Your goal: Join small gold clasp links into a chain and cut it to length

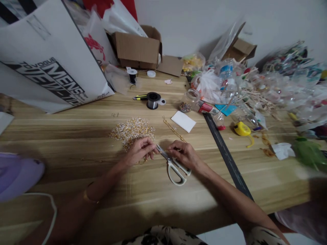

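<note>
My left hand (142,149) has its fingertips pinched on a thin gold chain (166,150), part of which hangs below the fingers. Across from it, my right hand (186,155) is closed in a pinch on the chain's other side. Scissors with cream handles (176,181) lie on the table beneath the chain, blades pointing toward my left hand; the right hand partly covers them. Just behind my left hand is a heap of gold and clear beaded pieces (133,131). Another gold chain (171,127) lies beyond my right hand. The chain's fine details are too small to make out.
Behind the hands are a white card (183,121), a wire spool (152,101), a cutter (140,97) and a jar of beads (188,101). A black strip (227,154) crosses the table. Plastic clutter and a yellow tape measure (242,129) are rightward; a large bag (51,58) stands left.
</note>
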`<state>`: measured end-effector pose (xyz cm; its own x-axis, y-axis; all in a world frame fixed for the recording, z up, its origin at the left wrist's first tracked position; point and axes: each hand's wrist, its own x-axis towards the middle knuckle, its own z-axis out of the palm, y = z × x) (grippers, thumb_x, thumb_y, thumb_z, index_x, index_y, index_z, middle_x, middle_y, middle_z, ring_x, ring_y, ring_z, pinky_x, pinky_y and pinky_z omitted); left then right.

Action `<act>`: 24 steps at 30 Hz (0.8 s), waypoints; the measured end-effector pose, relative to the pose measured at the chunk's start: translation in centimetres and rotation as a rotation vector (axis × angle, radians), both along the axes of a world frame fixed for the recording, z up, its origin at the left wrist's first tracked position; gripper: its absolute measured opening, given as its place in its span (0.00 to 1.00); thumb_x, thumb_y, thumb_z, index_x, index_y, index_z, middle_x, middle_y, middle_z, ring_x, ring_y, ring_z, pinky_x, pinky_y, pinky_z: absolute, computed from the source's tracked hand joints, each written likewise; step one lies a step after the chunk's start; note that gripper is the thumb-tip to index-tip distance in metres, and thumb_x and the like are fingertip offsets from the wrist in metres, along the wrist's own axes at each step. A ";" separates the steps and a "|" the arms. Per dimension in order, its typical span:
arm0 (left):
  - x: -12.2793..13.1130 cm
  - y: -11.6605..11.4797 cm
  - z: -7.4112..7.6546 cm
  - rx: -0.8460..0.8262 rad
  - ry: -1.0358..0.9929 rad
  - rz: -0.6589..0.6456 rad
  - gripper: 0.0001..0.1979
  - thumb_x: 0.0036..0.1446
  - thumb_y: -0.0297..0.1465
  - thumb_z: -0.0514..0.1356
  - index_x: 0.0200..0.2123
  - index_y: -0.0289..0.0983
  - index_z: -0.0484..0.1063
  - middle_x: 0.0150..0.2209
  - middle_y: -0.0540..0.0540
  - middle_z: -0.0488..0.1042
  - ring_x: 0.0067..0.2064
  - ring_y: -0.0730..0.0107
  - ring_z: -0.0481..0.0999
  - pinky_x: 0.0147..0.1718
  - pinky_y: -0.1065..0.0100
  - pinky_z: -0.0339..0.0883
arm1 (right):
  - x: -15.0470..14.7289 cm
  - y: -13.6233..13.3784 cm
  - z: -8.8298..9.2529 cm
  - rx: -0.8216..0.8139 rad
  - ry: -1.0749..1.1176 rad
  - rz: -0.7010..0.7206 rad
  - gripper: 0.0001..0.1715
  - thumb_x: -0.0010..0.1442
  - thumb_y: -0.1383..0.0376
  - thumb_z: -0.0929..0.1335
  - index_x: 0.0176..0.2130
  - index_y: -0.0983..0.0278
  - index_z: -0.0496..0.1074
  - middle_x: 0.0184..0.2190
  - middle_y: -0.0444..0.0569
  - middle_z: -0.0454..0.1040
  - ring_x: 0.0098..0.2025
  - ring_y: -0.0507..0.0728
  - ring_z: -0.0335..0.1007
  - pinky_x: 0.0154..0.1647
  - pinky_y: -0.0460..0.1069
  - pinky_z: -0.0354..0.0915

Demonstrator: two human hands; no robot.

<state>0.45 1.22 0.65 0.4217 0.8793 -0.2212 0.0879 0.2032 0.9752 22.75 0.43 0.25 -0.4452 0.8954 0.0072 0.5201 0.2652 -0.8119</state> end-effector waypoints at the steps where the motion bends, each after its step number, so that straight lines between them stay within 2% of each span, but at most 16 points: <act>1: 0.0 0.0 0.0 -0.002 0.001 -0.002 0.13 0.53 0.39 0.59 0.28 0.33 0.65 0.30 0.45 0.76 0.23 0.78 0.72 0.16 0.78 0.61 | 0.0 0.0 0.0 0.001 -0.003 0.000 0.07 0.58 0.68 0.65 0.34 0.65 0.73 0.30 0.47 0.72 0.31 0.52 0.67 0.31 0.45 0.59; 10: 0.2 0.0 0.3 -0.028 0.014 0.009 0.13 0.52 0.38 0.60 0.26 0.34 0.64 0.27 0.47 0.76 0.21 0.79 0.71 0.16 0.77 0.60 | 0.1 -0.1 -0.1 -0.018 -0.024 -0.033 0.06 0.57 0.65 0.66 0.32 0.66 0.71 0.26 0.44 0.71 0.27 0.50 0.65 0.28 0.44 0.57; 18: 0.1 -0.1 -0.1 -0.040 0.048 -0.024 0.13 0.52 0.38 0.59 0.28 0.34 0.64 0.32 0.42 0.78 0.27 0.72 0.77 0.17 0.77 0.60 | 0.3 -0.1 0.5 0.007 -0.065 -0.046 0.05 0.58 0.66 0.65 0.33 0.65 0.70 0.27 0.45 0.72 0.28 0.51 0.65 0.28 0.45 0.58; 24: 0.2 -0.3 0.3 -0.038 0.067 -0.048 0.13 0.52 0.39 0.59 0.28 0.34 0.64 0.32 0.44 0.77 0.23 0.76 0.74 0.15 0.78 0.56 | 0.4 -0.2 0.7 -0.006 -0.081 -0.048 0.06 0.58 0.66 0.65 0.33 0.65 0.70 0.27 0.45 0.72 0.28 0.51 0.66 0.28 0.44 0.58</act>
<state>0.70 0.97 0.98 0.4465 0.8486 -0.2836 0.1637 0.2342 0.9583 23.12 0.27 0.91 -0.4011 0.9155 -0.0327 0.5963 0.2338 -0.7679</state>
